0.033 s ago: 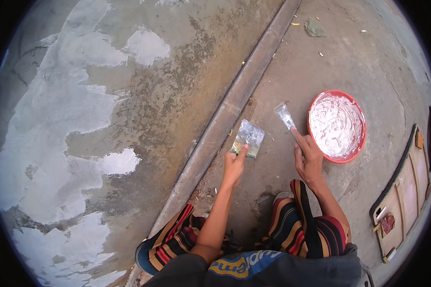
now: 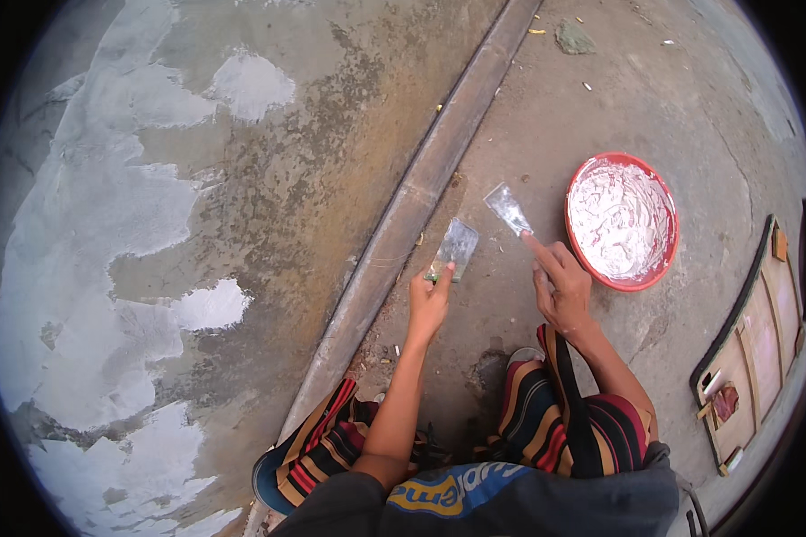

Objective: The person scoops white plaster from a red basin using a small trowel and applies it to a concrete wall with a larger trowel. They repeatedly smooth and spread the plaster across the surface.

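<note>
My left hand (image 2: 431,304) is closed round the near edge of a flat, wide scraper blade (image 2: 458,243), its index finger lying along the metal. A narrower putty knife (image 2: 508,209) is in my right hand (image 2: 566,288), with the index finger stretched along its neck. Its blade points up and left, toward the wide scraper but apart from it. Just beyond my right hand stands a red basin (image 2: 668,270) holding white, ridged putty (image 2: 620,219). Both blades carry thin whitish smears.
On the left, a concrete wall (image 2: 269,206) bears patches of pale putty (image 2: 90,295). A long raised ledge (image 2: 403,215) runs diagonally along its foot. A framed wooden panel (image 2: 761,349) lies at the far right. A stone (image 2: 574,38) and small scraps dot the floor.
My right hand and the putty knife have shifted slightly left, nearer the wide scraper. The wide scraper has turned and looks narrower. The whole view has moved a little.
</note>
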Action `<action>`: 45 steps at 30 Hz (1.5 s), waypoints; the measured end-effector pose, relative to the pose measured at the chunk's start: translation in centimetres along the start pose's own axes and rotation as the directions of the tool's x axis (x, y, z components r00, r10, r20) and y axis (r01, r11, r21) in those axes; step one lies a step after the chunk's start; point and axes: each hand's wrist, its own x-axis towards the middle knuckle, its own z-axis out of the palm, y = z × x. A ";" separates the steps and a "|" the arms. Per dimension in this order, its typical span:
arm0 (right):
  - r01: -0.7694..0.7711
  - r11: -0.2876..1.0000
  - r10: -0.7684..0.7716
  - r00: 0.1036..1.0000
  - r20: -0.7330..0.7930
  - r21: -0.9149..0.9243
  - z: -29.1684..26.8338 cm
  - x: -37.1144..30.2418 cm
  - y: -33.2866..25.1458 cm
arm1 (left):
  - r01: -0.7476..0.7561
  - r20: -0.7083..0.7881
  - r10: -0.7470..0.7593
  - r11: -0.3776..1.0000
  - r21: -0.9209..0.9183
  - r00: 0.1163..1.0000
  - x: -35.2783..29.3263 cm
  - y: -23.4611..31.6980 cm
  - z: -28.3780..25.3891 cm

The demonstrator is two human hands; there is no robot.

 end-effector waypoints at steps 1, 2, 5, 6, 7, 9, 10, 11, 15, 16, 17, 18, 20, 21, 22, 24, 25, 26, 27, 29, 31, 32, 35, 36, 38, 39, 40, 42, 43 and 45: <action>0.142 0.990 -0.143 0.989 0.046 0.019 0.5 -0.1 -0.4 | -0.081 -0.011 0.083 0.990 0.114 0.996 0.5 0.4 -0.1; 0.160 0.987 -0.156 0.980 0.127 -0.025 1.2 0.1 -0.2 | -0.267 -0.037 0.272 0.958 0.108 0.961 0.0 1.4 0.5; -0.028 0.999 0.028 0.999 0.020 -0.043 -0.2 0.1 2.3 | -0.621 0.055 0.665 0.661 0.421 0.745 0.4 1.4 0.2; -0.125 0.992 0.123 0.989 -0.079 -0.013 -0.8 0.3 3.4 | -0.629 0.076 0.709 0.566 0.533 0.701 0.4 1.6 0.2; -0.049 0.996 0.067 0.963 -0.259 0.074 -1.0 0.5 4.1 | -0.623 0.101 0.748 0.459 0.634 0.655 0.3 2.0 0.3; -0.320 0.920 0.329 0.944 -0.003 0.227 -2.2 0.0 3.5 | -0.603 0.131 0.785 0.345 0.719 0.605 0.0 2.2 0.1; -0.457 0.849 0.435 0.890 0.139 0.267 -3.1 -0.2 2.8 | -0.610 0.129 0.788 0.350 0.711 0.603 0.0 2.1 0.1; -0.426 0.866 0.398 0.904 0.156 0.262 -3.2 -0.3 2.0 | -0.615 0.125 0.790 0.356 0.704 0.600 0.0 1.9 0.2; -0.057 0.960 0.016 0.989 0.149 0.274 -3.0 -0.7 0.8 | -0.663 0.106 0.793 0.419 0.620 0.600 0.4 1.3 0.0; -0.064 0.980 0.021 0.974 0.228 0.186 -3.3 -0.8 0.8 | -0.665 0.108 0.795 0.416 0.620 0.597 0.5 1.4 0.1; -0.064 0.993 0.032 0.952 0.304 0.097 -3.9 -0.9 0.5 | -0.667 0.111 0.796 0.413 0.620 0.595 0.5 1.4 0.2; -0.062 0.998 0.057 0.926 0.374 0.001 -4.5 -0.9 0.3 | -0.691 0.146 0.789 0.412 0.594 0.596 0.5 1.4 0.5; -0.050 0.997 0.067 0.933 0.352 -0.058 -3.3 -0.4 0.4 | -0.736 0.222 0.774 0.409 0.539 0.593 0.2 1.4 1.1; -0.052 0.994 0.083 0.937 0.341 -0.099 -2.7 -0.3 0.6 | -0.769 0.285 0.761 0.405 0.494 0.583 -0.2 1.0 1.8; -0.046 0.990 0.081 0.959 0.273 -0.132 -2.1 0.1 1.2 | -0.797 0.346 0.743 0.407 0.446 0.573 -0.8 0.4 2.7; -0.038 0.979 0.067 0.989 0.135 -0.202 -1.4 1.2 2.7 | -0.823 0.387 0.737 0.413 0.390 0.554 -1.1 -0.4 4.0; -0.147 0.982 0.157 0.984 0.080 -0.119 -1.9 1.6 2.1 | -0.815 0.363 0.748 0.407 0.412 0.556 -1.1 -0.4 3.7; -0.181 0.980 0.190 0.974 0.126 -0.080 -3.1 1.9 1.4 | -0.806 0.336 0.758 0.402 0.434 0.559 -1.0 -0.4 3.4; -0.217 0.975 0.221 0.960 0.170 -0.041 -4.8 1.9 0.8 | -0.797 0.313 0.768 0.395 0.456 0.560 -1.0 -0.5 3.2; -0.197 0.980 0.179 0.943 0.281 0.038 -6.2 1.1 1.0 | -0.766 0.257 0.769 0.418 0.489 0.585 -0.6 -0.1 2.4; -0.171 0.985 0.161 0.905 0.393 -0.009 -6.6 0.2 0.6 | -0.745 0.204 0.773 0.448 0.494 0.600 -0.1 -0.2 2.0; -0.155 0.987 0.152 0.881 0.448 -0.030 -6.5 0.0 0.4 | -0.737 0.193 0.769 0.460 0.495 0.609 0.0 -0.2 1.9; -0.332 0.940 0.284 0.891 0.354 0.082 -4.4 -0.3 0.6 | -0.723 0.165 0.759 0.495 0.482 0.629 -0.3 -0.5 2.2; -0.433 0.891 0.373 0.870 0.322 0.136 -4.0 -0.2 0.9 | -0.727 0.160 0.766 0.492 0.478 0.623 -0.3 -0.3 2.4; -0.672 0.628 0.530 0.738 0.417 0.391 -2.4 -0.4 2.5 | -0.732 0.130 0.776 0.505 0.457 0.617 -0.5 0.1 2.6; -0.750 0.446 0.577 0.658 0.483 0.489 -1.6 -0.5 3.1 | -0.733 0.106 0.778 0.523 0.436 0.619 -0.7 0.2 2.8; -0.784 0.344 0.549 0.614 0.567 0.517 -0.9 -0.9 3.3 | -0.734 0.083 0.780 0.540 0.413 0.620 -0.8 0.2 3.0; -0.838 0.126 0.455 0.524 0.720 0.530 0.6 -1.7 3.3 | -0.752 0.165 0.774 0.503 0.427 0.611 -1.0 -0.1 3.0; -0.860 0.085 0.452 0.484 0.749 0.504 1.3 -2.0 3.3 | -0.760 0.206 0.767 0.485 0.433 0.607 -1.1 -0.4 3.0; -0.839 0.052 0.448 0.504 0.738 0.541 1.2 -2.0 3.7 | -0.733 -0.007 0.757 0.635 0.242 0.653 -0.3 -1.9 3.7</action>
